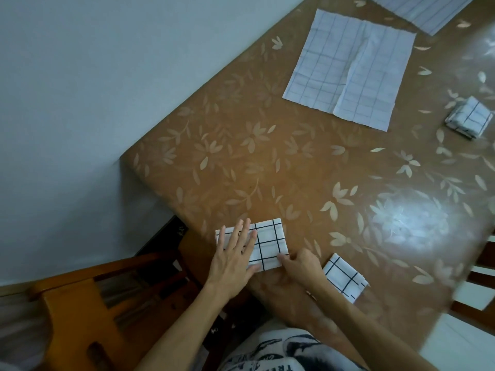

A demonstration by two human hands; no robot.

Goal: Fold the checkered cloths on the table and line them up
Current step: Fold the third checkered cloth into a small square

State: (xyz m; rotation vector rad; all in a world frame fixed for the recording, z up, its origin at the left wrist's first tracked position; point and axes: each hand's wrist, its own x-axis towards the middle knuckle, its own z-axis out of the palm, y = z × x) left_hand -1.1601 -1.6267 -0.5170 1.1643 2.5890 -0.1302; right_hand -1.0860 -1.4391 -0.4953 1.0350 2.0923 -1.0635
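A partly folded white cloth with black checks (269,241) lies near the table's front edge. My left hand (235,253) presses flat on its left half with straight fingers. My right hand (300,266) pinches the cloth's near right corner. A small folded checkered cloth (345,279) sits just right of my right wrist. Another folded cloth (468,117) rests at the far right. An unfolded checkered cloth (348,68) lies spread out at the back, and part of one more (426,9) shows at the top edge.
The brown table (267,170) has a leaf pattern and a glare spot at the right. A wooden chair (88,303) stands at the lower left, another chair (482,277) at the right edge. A pale wall runs along the table's left side.
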